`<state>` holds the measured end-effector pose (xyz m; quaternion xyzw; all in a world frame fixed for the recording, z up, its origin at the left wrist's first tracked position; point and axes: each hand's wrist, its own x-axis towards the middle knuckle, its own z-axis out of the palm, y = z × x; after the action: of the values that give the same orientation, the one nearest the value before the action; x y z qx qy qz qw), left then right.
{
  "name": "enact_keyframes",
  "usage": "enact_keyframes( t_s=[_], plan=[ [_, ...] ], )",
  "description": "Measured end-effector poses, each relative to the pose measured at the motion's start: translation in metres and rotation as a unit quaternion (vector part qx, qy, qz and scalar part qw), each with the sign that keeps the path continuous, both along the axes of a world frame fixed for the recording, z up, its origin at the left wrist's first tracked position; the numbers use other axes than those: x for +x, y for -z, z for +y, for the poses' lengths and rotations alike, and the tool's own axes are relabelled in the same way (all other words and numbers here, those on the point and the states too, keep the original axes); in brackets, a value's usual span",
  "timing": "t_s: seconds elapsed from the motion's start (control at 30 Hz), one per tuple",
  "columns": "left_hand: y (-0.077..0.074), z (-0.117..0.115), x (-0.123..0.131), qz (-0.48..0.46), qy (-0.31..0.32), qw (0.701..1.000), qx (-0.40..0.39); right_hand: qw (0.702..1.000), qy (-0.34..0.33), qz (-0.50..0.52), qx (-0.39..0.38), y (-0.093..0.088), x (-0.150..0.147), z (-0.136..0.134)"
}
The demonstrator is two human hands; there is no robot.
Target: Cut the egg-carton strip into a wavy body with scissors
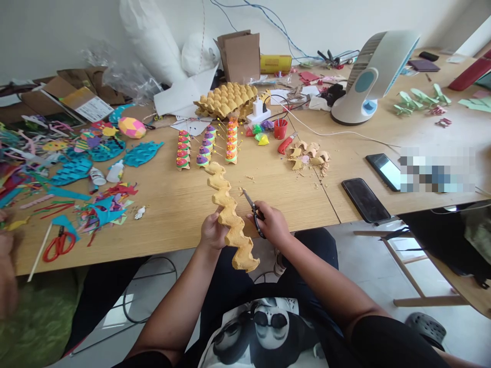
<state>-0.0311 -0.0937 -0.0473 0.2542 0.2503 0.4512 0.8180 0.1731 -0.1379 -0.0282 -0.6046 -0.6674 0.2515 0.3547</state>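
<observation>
At the wooden table [172, 209], a rough, wavy strip [229, 210] of yellow pulp is gripped by the left hand [213, 231], scissors [250, 200] by the right hand [273, 224].

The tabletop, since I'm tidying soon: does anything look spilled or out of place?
Yes: tan crumbs lie scattered around the cut carton pieces, near the red cutter, looking like trimming litter. Coloured scraps also lie in a messy heap near the white bottles.

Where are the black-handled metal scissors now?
In the head view, the black-handled metal scissors are in the right hand, beside the wavy yellow cardboard strip.
</observation>
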Motion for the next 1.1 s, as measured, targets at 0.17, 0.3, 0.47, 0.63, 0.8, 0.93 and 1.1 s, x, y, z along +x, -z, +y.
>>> enact_keyframes(
  t_s=[0.17, 0.3, 0.47, 0.63, 0.8, 0.93, 1.1],
  plan=[
    [0.000, 0.000, 0.001, -0.017, 0.008, 1.000, -0.002, 0.986, -0.007, 0.165, -0.022, 0.001, 0.005, 0.007],
    [-0.007, -0.001, 0.005, -0.033, 0.017, 0.999, 0.000, 0.956, -0.053, 0.280, -0.068, -0.003, 0.010, 0.012],
    [-0.014, -0.003, 0.010, -0.040, 0.026, 0.999, 0.009, 0.946, -0.071, 0.311, -0.050, -0.008, 0.014, 0.006],
    [-0.015, -0.004, 0.012, -0.021, 0.020, 0.999, 0.017, 0.994, -0.077, 0.076, -0.003, -0.009, 0.018, -0.005],
    [-0.018, -0.005, 0.013, -0.020, 0.024, 0.999, 0.024, 0.994, -0.057, -0.082, 0.045, -0.010, 0.019, -0.006],
    [-0.017, -0.006, 0.012, -0.024, 0.041, 0.998, 0.029, 0.989, -0.055, -0.117, 0.066, -0.009, 0.018, -0.002],
    [-0.017, -0.006, 0.011, -0.025, 0.048, 0.998, 0.031, 0.986, -0.062, -0.134, 0.077, -0.006, 0.017, 0.001]
  ],
)
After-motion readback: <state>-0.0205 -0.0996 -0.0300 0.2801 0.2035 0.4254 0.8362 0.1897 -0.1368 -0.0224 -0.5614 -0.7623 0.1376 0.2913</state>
